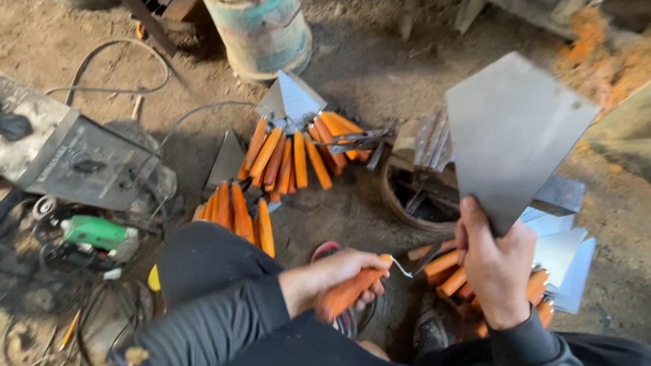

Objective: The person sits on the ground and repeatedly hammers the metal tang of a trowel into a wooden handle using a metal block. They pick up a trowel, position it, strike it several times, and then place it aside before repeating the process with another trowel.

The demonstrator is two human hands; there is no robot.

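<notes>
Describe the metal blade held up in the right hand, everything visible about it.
The flat grey triangular metal blade looks like dull sheet steel, smudged and unpainted, with no handle fitted. It widens upward to a broad top edge and narrows to a point at the bottom, where the right hand pinches it, thumb on the near face. It is held upright and slightly tilted, in the air above a stack of similar blades. Nothing else touches it.

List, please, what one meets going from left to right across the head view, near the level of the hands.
Green power tool → pile of orange-handled trowels → left hand holding an orange handle → right hand holding a triangular metal blade → stack of metal blades.
</notes>
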